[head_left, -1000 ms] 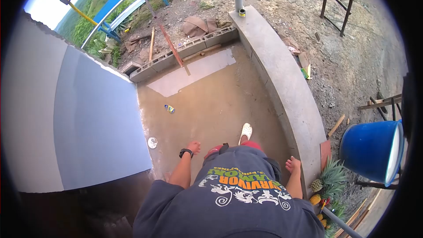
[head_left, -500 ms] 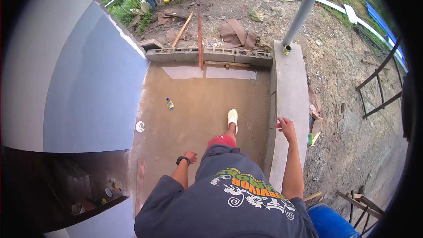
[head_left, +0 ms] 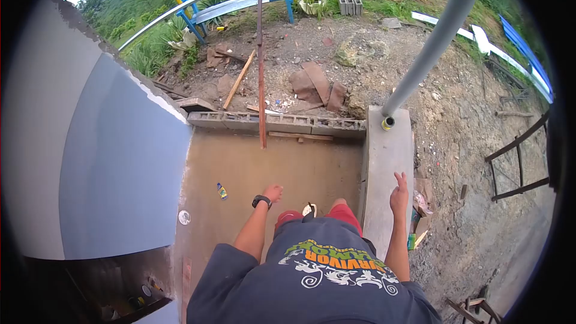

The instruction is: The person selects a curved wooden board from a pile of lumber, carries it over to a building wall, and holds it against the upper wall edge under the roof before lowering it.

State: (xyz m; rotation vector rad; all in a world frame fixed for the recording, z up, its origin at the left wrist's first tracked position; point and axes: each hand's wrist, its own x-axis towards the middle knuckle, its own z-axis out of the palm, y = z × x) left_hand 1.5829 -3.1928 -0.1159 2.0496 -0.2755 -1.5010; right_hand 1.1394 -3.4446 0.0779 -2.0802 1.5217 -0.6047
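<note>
My left hand (head_left: 273, 192), with a black watch (head_left: 261, 201) on its wrist, hangs over the muddy brown floor (head_left: 300, 168), fingers loosely bent and nothing visible in them. Over the concrete ledge (head_left: 384, 168) on the right is my right hand (head_left: 399, 197), its fingers stretched out and empty. Left of my left hand, a small blue-and-yellow item (head_left: 222, 191), perhaps a packet or bottle, lies on the floor. Part of a white clog (head_left: 308, 209) shows between my knees. A round white object (head_left: 184, 217) sits by the left wall.
A low hollow-block wall (head_left: 276, 123) crosses ahead, with a thin reddish-brown pole (head_left: 261, 72) rising before it. On the ledge's far end stand a grey post (head_left: 438, 36) and a small yellow-and-black can (head_left: 387, 123). A blue-painted wall (head_left: 120, 168) borders the left; rocky ground lies to the right.
The view has tilted up, so the block wall and post sit lower in the picture. My left hand has swung forward; my right hand's fingers have straightened. The clog is now mostly hidden by my body.
</note>
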